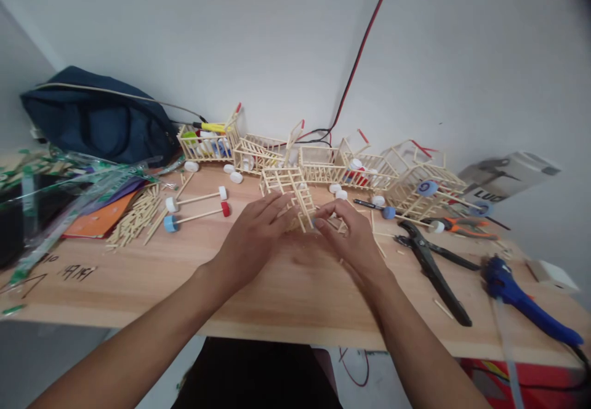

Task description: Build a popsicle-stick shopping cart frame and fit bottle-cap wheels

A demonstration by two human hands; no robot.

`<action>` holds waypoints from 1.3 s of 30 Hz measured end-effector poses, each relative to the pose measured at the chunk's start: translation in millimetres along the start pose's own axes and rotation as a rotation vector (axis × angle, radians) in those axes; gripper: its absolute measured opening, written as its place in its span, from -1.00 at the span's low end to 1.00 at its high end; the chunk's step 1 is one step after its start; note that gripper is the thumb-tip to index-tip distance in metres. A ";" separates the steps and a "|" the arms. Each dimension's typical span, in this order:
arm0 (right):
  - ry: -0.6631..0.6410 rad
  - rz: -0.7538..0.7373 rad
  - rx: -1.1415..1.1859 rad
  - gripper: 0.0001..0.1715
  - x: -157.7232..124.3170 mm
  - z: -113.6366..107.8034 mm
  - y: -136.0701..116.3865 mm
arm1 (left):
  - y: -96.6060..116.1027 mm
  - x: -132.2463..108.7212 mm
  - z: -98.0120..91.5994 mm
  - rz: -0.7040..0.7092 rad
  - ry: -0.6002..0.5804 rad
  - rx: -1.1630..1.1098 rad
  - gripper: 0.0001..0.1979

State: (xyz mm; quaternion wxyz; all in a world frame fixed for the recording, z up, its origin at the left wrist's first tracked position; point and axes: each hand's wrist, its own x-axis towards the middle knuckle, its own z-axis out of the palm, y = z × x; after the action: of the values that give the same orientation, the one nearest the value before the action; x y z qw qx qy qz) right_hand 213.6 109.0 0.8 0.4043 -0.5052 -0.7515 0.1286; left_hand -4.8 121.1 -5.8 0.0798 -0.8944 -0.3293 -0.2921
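Between my hands is a small cart frame [302,196] built of thin wooden sticks, tilted, with its ladder-like side toward me. My left hand [258,233] wraps its fingers over the left and near side of the frame and hides part of it. My right hand [348,233] has thumb and forefinger bent together at the frame's lower right corner. A tiny bluish spot shows by those fingertips; I cannot make out what it is. Just behind stand similar stick carts, one a long stick cart [321,166], another filled with bottle caps [205,144].
Left lie two stick axles with cap wheels [198,215], a pile of sticks [136,218] and a blue bag [99,116]. Right are black-handled cutters [434,267], orange-handled pliers [468,227], a blue glue gun [521,298] and a marker [367,204]. A red-black cable [364,39] hangs behind.
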 end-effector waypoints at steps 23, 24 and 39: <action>-0.120 0.340 0.247 -0.68 -5.6 10.6 -2.7 | 1.7 1.9 0.9 -0.067 0.114 -0.125 -0.55; -0.122 0.349 0.253 -0.68 -6.1 9.2 -2.4 | 1.5 2.2 1.2 -0.080 0.120 -0.148 -0.55; -0.049 0.203 0.019 -0.78 -41.8 -5.4 -34.6 | 45.3 4.2 -25.6 -0.661 -0.129 -0.925 -0.74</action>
State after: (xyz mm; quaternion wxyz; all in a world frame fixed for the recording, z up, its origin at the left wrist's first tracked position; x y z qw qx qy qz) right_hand 201.7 56.0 5.1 0.3752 -0.5717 -0.7049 0.1883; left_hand 14.6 79.8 19.7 -0.4358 -0.7017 -0.4336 -0.3601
